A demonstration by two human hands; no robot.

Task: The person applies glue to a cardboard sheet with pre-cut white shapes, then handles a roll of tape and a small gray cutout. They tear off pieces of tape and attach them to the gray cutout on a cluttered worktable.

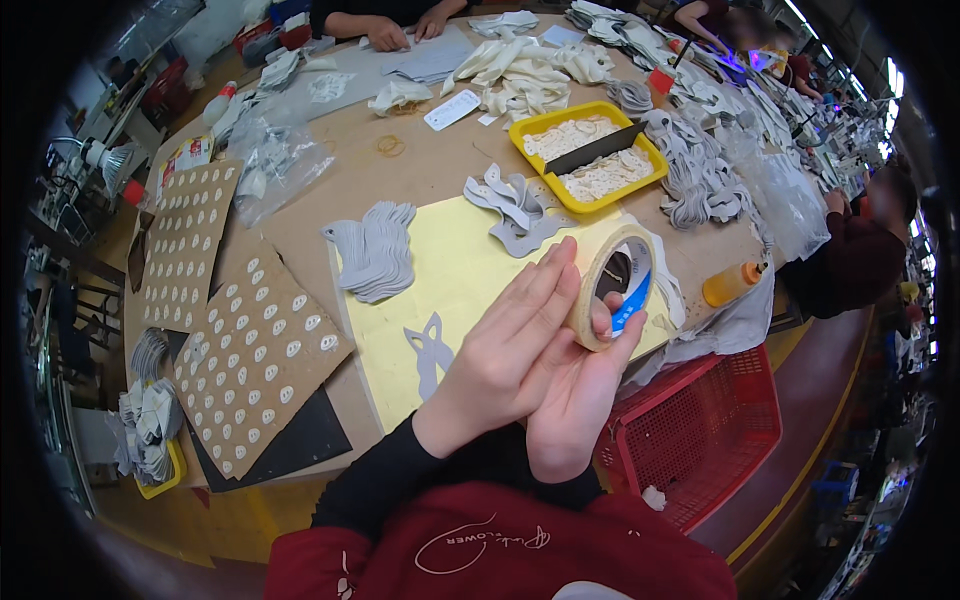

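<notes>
A roll of masking tape (588, 292) with a blue and white inner core is held up over the table in my right hand (578, 395). Fingers of that hand reach into the core and its thumb lies along the rim. My left hand (505, 335) presses flat against the right one, fingers stretched straight and their tips beside the tape. Under the hands lies a yellow sheet (385, 345) bearing a grey cut-out shoe piece (430, 352). Further off are a stack of grey pieces (370, 250) and a few loose grey pieces (515, 215).
A yellow tray (585, 207) of small pale parts has a dark divider. Brown boards (262, 355) with rows of white pieces lie at left. At right are an orange bottle (732, 284) and a red basket (700, 440). A co-worker's hands (410, 30) work across the table.
</notes>
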